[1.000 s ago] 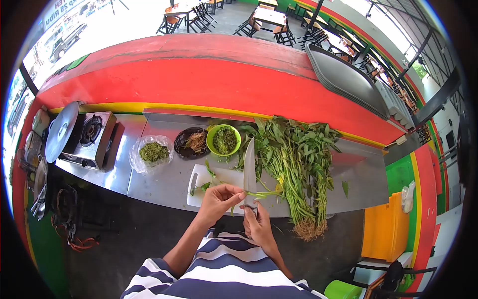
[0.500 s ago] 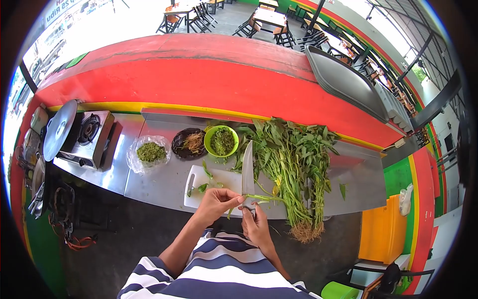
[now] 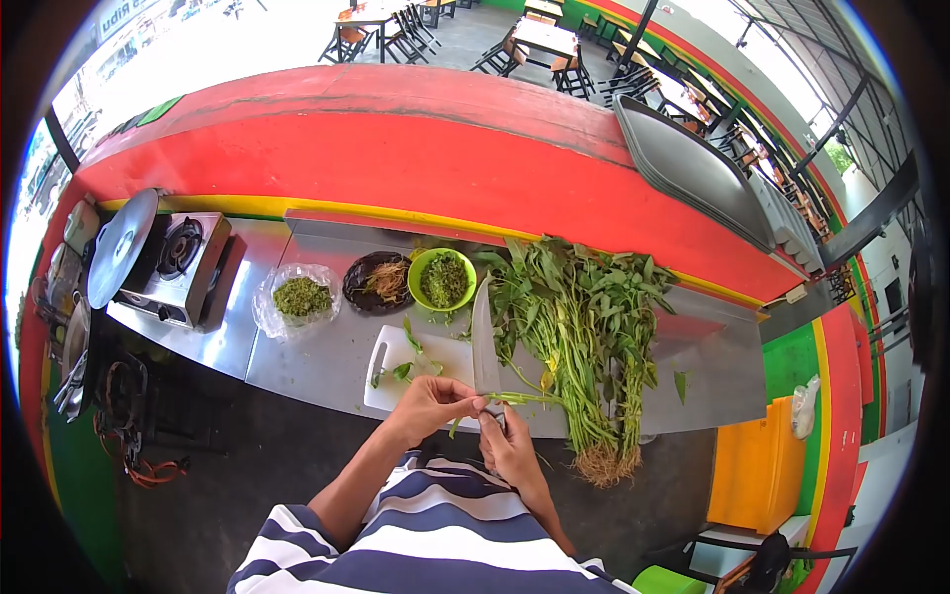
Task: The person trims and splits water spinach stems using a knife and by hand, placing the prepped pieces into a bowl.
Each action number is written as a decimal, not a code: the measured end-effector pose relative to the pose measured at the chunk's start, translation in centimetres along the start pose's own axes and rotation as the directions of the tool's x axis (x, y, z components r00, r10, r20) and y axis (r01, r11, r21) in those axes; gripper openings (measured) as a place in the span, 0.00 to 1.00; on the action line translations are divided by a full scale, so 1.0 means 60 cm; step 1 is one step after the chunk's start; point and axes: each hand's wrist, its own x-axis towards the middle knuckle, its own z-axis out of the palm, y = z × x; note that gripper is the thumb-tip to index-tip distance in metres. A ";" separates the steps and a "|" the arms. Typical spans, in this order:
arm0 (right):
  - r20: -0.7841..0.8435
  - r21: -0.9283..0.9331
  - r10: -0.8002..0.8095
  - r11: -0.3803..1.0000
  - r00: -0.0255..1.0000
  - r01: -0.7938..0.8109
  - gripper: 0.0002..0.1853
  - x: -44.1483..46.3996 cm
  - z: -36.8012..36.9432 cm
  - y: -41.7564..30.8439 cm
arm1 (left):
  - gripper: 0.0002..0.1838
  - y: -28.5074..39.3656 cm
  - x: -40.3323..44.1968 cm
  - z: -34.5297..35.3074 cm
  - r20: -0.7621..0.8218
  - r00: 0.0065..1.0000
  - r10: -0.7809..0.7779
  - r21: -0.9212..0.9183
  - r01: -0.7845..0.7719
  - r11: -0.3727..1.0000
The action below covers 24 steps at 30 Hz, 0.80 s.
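My left hand [image 3: 438, 404] pinches a green leafy-vegetable stem [image 3: 529, 398] between thumb and fingers. Wrapped round a knife handle, my right hand [image 3: 507, 450] holds the large knife [image 3: 483, 342] blade up, beside the left fingertips and crossing the stem. Under and behind the hands lies a white cutting board [image 3: 450, 353] with a few loose leaves [image 3: 403, 371]. To the right, a big bundle of long-stemmed greens [image 3: 594, 337], which looks like water spinach, lies with its roots [image 3: 606, 465] over the counter's front edge.
A lime-green bowl [image 3: 433, 304] of chopped greens, a dark bag [image 3: 356, 297] with roots, and a clear plastic bag [image 3: 265, 315] with chopped greens line the steel counter [image 3: 327, 371]. A gas stove [image 3: 178, 267] stands left. Black trays [image 3: 683, 168] lean on the red ledge [image 3: 396, 148].
The knife blade leans slightly further left. Both hands stay close together on the stem and knife. The whole view has shifted a little.
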 end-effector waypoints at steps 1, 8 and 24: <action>0.002 0.000 -0.001 1.000 1.000 0.001 0.09 0.000 0.001 -0.001 | 0.10 -0.002 0.000 0.002 -0.006 1.000 0.011 -0.009 -0.011 1.000; -0.003 0.056 0.041 0.998 0.999 -0.040 0.09 -0.001 -0.007 -0.001 | 0.12 -0.008 -0.007 0.004 -0.004 0.998 -0.055 -0.007 0.055 0.998; 0.007 0.070 0.106 0.992 0.994 -0.106 0.08 -0.021 -0.002 -0.010 | 0.12 -0.028 -0.013 -0.004 -0.011 0.994 -0.112 0.184 0.113 0.977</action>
